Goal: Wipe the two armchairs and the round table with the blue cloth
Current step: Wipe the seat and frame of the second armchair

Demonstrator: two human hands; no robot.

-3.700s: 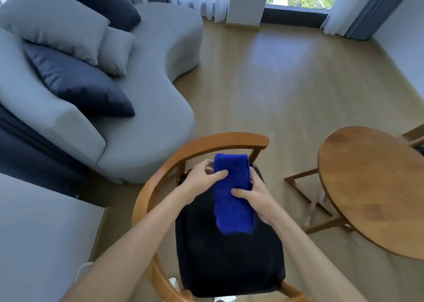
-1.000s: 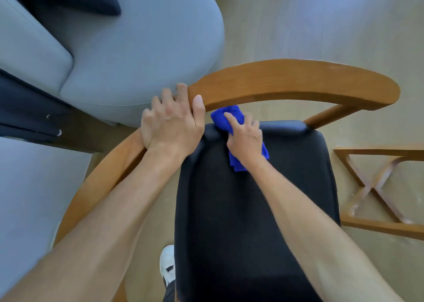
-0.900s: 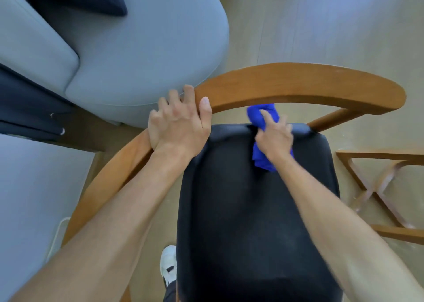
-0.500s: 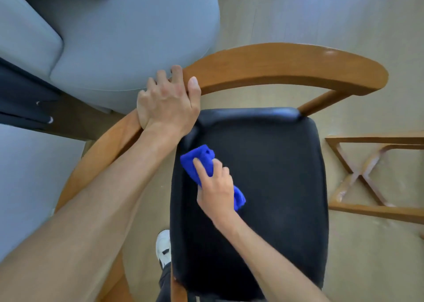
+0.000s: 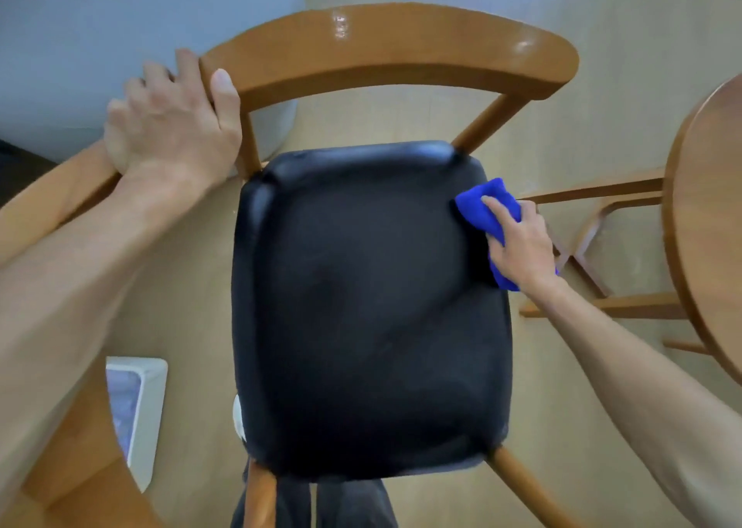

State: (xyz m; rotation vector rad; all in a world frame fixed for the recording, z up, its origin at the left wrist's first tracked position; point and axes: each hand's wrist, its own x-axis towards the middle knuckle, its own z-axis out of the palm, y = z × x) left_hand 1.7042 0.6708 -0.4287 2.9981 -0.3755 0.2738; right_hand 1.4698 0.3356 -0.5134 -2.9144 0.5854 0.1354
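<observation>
blue cloth [image 5: 484, 210] sits bunched at the right edge of the black seat [image 5: 369, 311], toward the far right corner, partly hanging over the side. right hand [image 5: 520, 248] lies on top of it, fingers mostly straight and pressing down, index fingertip reaching near the cloth's far end; a strip of blue shows under the heel of the hand too. cloth touches the seat pad, hand covers most of its middle.

armchair [image 5: 385, 52] seen from straight above: curved wooden back rail across the top, glossy with two light glints, black padded seat below it, wooden legs showing at the near corners. left hand [image 5: 172, 120] grips the left end of the back rail where it meets the arm, thumb wrapped over the inner edge, fingers curled over the outer side. left forearm runs along the chair's left arm.

round table [image 5: 706, 222] is at the right frame edge, only part of the wooden top visible, its crossed wooden base [image 5: 594, 246] just beyond the right hand. table and chair are near but apart.

grey sofa [image 5: 120, 38] fills the top left, behind the left hand. white box-like item [image 5: 138, 415] on the floor at lower left, can't tell what it is. dark trouser legs [image 5: 313, 503] at the bottom edge under the seat's near side. light wood floor [image 5: 626, 46] everywhere else.
</observation>
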